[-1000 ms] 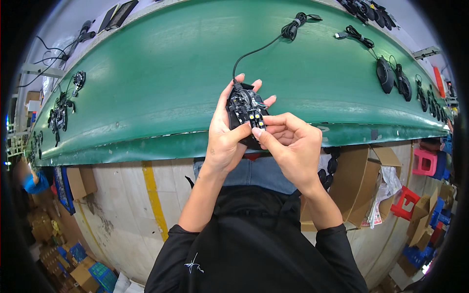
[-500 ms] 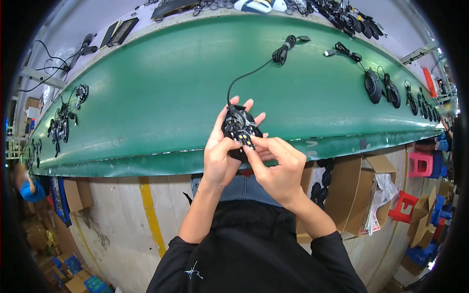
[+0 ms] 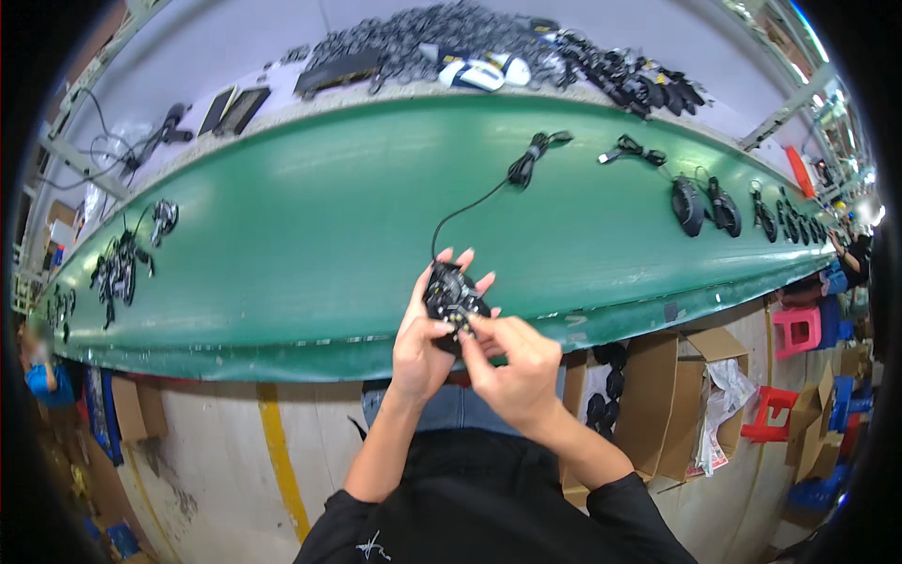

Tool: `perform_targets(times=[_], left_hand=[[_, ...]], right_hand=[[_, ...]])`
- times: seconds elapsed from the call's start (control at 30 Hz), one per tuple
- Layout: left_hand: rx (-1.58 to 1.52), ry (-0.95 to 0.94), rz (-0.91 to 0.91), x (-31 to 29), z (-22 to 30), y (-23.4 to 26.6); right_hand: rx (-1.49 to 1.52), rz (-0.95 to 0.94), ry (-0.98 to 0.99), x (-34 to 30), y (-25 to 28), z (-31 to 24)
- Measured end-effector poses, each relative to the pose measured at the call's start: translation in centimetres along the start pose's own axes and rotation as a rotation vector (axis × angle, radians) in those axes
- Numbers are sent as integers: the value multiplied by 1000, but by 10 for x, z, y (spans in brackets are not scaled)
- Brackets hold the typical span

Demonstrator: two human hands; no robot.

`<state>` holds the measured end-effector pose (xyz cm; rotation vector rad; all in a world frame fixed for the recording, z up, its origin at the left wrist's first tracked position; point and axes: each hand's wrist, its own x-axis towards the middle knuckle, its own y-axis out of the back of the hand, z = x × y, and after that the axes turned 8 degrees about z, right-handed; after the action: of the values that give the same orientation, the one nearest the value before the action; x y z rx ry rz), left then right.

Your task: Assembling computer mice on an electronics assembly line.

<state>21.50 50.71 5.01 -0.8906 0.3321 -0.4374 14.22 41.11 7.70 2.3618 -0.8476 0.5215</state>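
Note:
An opened computer mouse (image 3: 449, 293), black with its circuit board and small pale parts exposed, rests in my left hand (image 3: 419, 355). That hand's fingers wrap round from behind, and its thumb presses on the near part of the board. My right hand (image 3: 515, 368) has thumb and forefinger pinched together at the board's near right side. Whatever lies between those fingertips is too small and hidden to make out. From the far end of the mouse a black cable (image 3: 465, 209) runs to a tied cable bundle (image 3: 529, 162) lying on the green bench.
Finished-looking black mice (image 3: 687, 205) line the right of the green bench top (image 3: 329, 216); opened mice (image 3: 117, 268) lie at left. A shelf behind holds a heap of dark parts (image 3: 423, 42) and white mouse shells (image 3: 484, 72). Cardboard boxes (image 3: 648, 404) stand below, right.
My view has tilted up, so the bench and hands sit lower and more of the back shelf shows. Both hands stay at the mouse; the right fingertips have shifted slightly on the board.

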Motion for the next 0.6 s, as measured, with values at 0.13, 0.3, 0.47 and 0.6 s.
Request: perform_targets(times=[0.13, 0.3, 0.47, 0.6], left_hand=[[12, -24, 16, -8, 2, -1], [99, -70, 62, -12, 6, 2], [185, -124, 22, 0, -1, 2], [132, -76, 56, 1, 4, -3]], right_hand=[[28, -5, -58, -3, -3, -2], [-132, -96, 110, -8, -9, -11], [96, -247, -141, 7, 6, 8], [220, 2, -238, -12, -10, 12]])
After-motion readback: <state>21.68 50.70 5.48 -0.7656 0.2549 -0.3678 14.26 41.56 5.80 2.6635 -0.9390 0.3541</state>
